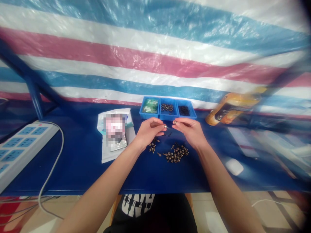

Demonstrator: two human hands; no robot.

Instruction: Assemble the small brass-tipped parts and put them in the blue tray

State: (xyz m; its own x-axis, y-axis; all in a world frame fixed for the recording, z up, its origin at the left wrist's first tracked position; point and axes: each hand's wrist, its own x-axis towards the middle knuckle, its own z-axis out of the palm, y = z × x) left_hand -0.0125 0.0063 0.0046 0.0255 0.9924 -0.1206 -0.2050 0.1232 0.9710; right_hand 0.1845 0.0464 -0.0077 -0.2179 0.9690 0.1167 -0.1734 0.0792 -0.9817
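Both my hands are raised over the blue table, fingertips facing each other with a small gap. My left hand (151, 131) pinches a small shiny metal part (165, 126) between thumb and forefinger; its exact kind is too small to tell. Between the fingertips of my right hand (191, 130) is another small brass-coloured metal part (175, 122). Below the hands lies a pile of small brass-coloured metal parts with stems (176, 154). A smaller group of similar parts (152, 148) is partly under my left hand. One thin dark piece (170, 134) rests between the hands.
Behind my hands stand three blue bins (167, 116), holding a green packet, small metal parts and small black pieces. To the left are a phone (118, 144) on white packaging and a power strip (24, 145). Orange bottles (225, 108) and a white case (234, 166) lie right.
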